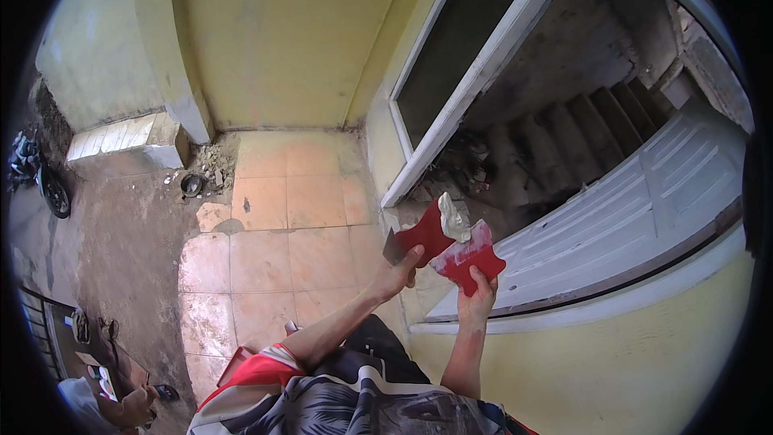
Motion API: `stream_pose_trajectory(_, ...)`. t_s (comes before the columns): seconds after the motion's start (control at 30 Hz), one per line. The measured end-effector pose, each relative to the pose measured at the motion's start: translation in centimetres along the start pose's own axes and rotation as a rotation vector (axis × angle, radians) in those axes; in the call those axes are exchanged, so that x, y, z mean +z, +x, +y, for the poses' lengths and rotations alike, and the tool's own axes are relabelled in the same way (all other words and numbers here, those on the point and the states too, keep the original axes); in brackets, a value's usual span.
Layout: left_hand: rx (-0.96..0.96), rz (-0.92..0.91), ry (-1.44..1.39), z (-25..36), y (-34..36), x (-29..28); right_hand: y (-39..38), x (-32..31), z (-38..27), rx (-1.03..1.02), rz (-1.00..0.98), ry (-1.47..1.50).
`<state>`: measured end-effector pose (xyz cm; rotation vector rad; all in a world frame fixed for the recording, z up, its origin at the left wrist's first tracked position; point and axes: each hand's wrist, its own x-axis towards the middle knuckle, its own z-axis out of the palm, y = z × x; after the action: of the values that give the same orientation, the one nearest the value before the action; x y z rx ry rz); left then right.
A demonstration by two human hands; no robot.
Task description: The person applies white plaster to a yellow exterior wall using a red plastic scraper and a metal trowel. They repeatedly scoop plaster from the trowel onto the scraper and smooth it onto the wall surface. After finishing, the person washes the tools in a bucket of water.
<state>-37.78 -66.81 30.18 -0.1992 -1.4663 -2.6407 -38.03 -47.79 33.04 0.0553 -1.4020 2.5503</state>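
Note:
My left hand (396, 274) grips a red putty spreader (425, 235), with a thick lump of off-white putty (454, 218) along its right edge and a dark corner at its left. Close beside it, my right hand (479, 294) is closed on a second red putty spreader (475, 266), whose upper edge is smeared with white. The two spreaders are held up near each other in front of the doorway; I cannot tell whether their edges touch.
A white panelled door (612, 217) lies low to the right, below dark stairs (580, 125). The white frame (491, 64) edges the opening. Orange floor tiles (258, 266) stretch left, with a black bowl (192, 185) by rubble. A person (105, 407) in a cap is at lower left, a motorbike (48, 177) beyond.

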Motion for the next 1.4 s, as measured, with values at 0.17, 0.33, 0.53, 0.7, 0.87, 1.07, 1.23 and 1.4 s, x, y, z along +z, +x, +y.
stream_pose_trajectory(0.17, 0.074, 0.168, 0.032, 2.0, 3.4, -4.6, 4.5, 4.7, 4.8, 0.038, -0.101, 0.018)
stream_pose_trajectory(0.33, 0.107, 0.231, 0.121, 4.0, 11.5, -10.5, 12.3, 11.1, 10.4, 0.045, -0.184, 0.05)
stream_pose_trajectory(0.53, 0.284, 0.261, 0.142, 10.2, 27.0, -15.4, 26.8, 21.2, 14.7, 0.04, -0.235, 0.076)
stream_pose_trajectory(0.7, 0.36, 0.243, 0.127, 16.2, 37.8, -17.1, 35.8, 29.3, 14.5, 0.066, -0.221, 0.172)
stream_pose_trajectory(0.87, 0.383, 0.17, 0.165, 19.3, 45.3, -19.7, 42.2, 35.0, 15.5, 0.034, -0.274, 0.194)
stream_pose_trajectory(1.07, 0.217, 0.145, -0.071, 23.6, 54.2, -21.7, 50.6, 40.4, 19.0, 0.022, -0.338, 0.248)
stream_pose_trajectory(1.23, 0.073, 0.051, -0.145, 25.5, 63.1, -25.8, 55.9, 44.9, 20.9, 0.04, -0.325, 0.42)
stream_pose_trajectory(1.4, -0.066, -0.106, -0.22, 27.8, 69.1, -27.5, 59.0, 47.9, 21.2, -0.036, -0.319, 0.527)
